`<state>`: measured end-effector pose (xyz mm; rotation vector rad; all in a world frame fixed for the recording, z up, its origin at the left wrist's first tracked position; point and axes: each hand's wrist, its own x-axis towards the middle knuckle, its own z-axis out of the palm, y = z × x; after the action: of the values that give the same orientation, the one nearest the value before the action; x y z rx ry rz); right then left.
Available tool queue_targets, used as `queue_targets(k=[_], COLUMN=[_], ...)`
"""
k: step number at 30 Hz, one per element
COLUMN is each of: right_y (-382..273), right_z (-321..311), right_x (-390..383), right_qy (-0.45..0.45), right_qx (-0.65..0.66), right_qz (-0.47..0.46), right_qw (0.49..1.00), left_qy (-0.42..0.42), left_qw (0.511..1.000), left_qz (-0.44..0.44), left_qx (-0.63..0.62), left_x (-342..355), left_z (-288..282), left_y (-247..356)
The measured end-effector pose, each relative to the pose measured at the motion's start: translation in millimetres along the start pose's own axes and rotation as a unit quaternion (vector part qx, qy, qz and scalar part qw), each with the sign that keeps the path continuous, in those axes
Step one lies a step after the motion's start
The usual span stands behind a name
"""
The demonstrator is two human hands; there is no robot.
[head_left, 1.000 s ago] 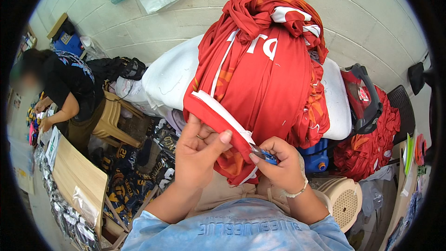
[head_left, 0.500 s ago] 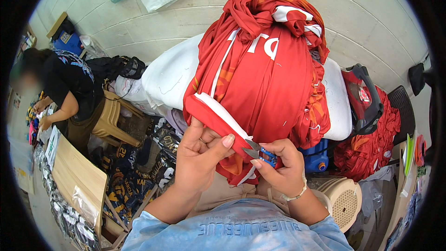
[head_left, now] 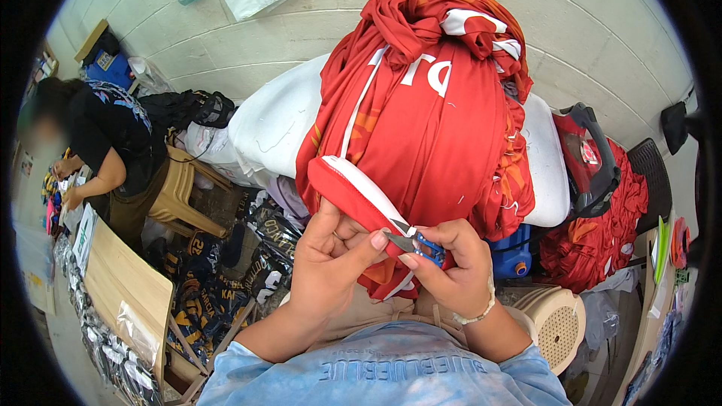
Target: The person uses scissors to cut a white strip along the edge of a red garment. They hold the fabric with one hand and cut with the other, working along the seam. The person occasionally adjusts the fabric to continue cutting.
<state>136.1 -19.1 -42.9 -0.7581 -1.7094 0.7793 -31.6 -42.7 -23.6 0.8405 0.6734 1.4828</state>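
My left hand (head_left: 331,259) pinches a folded edge of red fabric (head_left: 343,194) with a white band along it. Thumb on top, its other fingers curl beneath the cloth. In my right hand (head_left: 457,265) is a pair of thread snips (head_left: 427,249) with blue handles. Their pointed blades lie across the end of the white band, beside my left thumb, somewhat apart. The held edge lies in front of a big heap of red garments (head_left: 444,150) with white lettering and orange patches. That heap rests on a white padded board (head_left: 274,124).
At the left a person (head_left: 124,135) handles colourful cloth near a tan plastic chair (head_left: 184,195). Dark printed garments (head_left: 207,278) cover the floor there. To the right are a beige stool (head_left: 556,331), a blue container (head_left: 513,256) and more red cloth (head_left: 583,244).
The snips have turned slightly and their blades now spread across the white band's end. The held edge has shifted a little, and my left hand has moved slightly right.
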Motion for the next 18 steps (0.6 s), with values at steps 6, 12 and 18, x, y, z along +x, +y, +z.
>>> queue_targets(k=[6, 12, 18], right_y=[0.4, 1.2, -1.0], right_z=[0.5, -2.2, -4.3], right_x=[-0.2, 0.7, -1.6], right_qy=[-0.001, -0.004, -0.011], right_qx=[-0.001, -0.039, 0.015], right_qz=[0.01, -0.015, 0.007], right_qw=[1.0, 0.999, 1.0], left_qy=[-0.001, -0.007, -0.011], left_qw=[1.0, 1.0, 1.0], left_qz=[-0.004, -0.004, 0.005], left_qx=[-0.002, -0.007, -0.015], left_x=[-0.3, 0.3, 0.2], left_z=[-1.2, 0.2, 0.1], left_y=[1.3, 0.8, 0.8])
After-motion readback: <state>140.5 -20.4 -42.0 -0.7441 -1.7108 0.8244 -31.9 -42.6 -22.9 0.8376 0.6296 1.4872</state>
